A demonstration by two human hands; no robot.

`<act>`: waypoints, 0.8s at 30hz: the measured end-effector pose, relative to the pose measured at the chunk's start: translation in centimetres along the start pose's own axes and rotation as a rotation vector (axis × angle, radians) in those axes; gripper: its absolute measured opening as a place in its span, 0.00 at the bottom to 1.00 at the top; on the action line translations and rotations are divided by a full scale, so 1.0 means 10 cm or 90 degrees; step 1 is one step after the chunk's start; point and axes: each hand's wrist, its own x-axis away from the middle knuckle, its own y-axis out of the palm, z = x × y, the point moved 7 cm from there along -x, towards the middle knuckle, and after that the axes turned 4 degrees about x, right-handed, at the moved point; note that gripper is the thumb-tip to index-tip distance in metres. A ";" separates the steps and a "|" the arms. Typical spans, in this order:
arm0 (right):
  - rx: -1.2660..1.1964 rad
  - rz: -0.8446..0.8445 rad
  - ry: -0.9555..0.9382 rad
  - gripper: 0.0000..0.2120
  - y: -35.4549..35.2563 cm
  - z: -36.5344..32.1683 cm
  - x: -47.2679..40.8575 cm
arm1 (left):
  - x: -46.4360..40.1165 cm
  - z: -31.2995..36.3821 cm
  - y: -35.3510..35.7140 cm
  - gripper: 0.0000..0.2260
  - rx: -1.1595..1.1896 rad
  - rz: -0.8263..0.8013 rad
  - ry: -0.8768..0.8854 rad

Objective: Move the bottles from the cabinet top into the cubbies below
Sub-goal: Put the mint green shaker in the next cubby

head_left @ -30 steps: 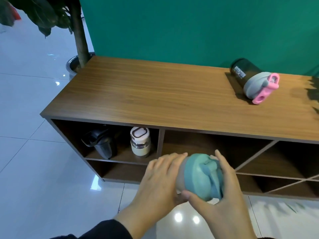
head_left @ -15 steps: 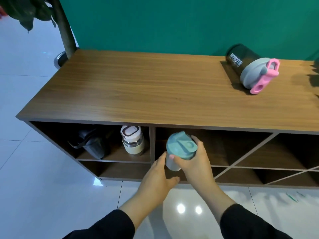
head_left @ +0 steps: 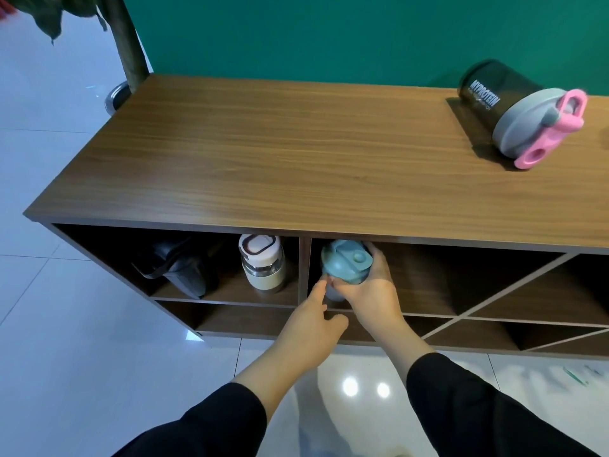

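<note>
A bottle with a teal lid [head_left: 346, 263] stands upright at the left end of the middle upper cubby of the wooden cabinet [head_left: 296, 166]. My right hand [head_left: 369, 291] wraps around its right side and grips it. The fingertips of my left hand [head_left: 313, 321] touch the bottle's lower left side; the palm stays outside the cubby. A black shaker with a grey and pink lid [head_left: 524, 117] lies on its side on the cabinet top at the far right. The left cubby holds a cream and white bottle [head_left: 262, 265] and a black bottle [head_left: 178, 268].
A potted plant's trunk [head_left: 127, 44] rises behind the cabinet's left end. The green wall [head_left: 329, 34] backs the cabinet. Diagonal dividers [head_left: 487, 298] split the right cubbies. White tiled floor [head_left: 66, 357] lies in front and to the left.
Both hands carried the teal-lidded bottle from in front of the cabinet, lying sideways, up into the middle cubby, where it now stands upright. My left hand has slipped from a full hold to fingertip contact.
</note>
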 end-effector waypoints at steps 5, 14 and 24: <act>0.015 -0.003 0.019 0.45 0.02 -0.01 -0.05 | -0.04 0.06 -0.01 0.36 0.014 0.009 0.005; -0.071 -0.085 0.079 0.57 0.05 0.07 0.03 | 0.02 0.09 0.00 0.36 -0.004 0.001 0.010; 0.004 0.014 -0.006 0.23 -0.46 -0.38 0.74 | 0.40 0.36 -0.12 0.13 0.005 0.107 0.116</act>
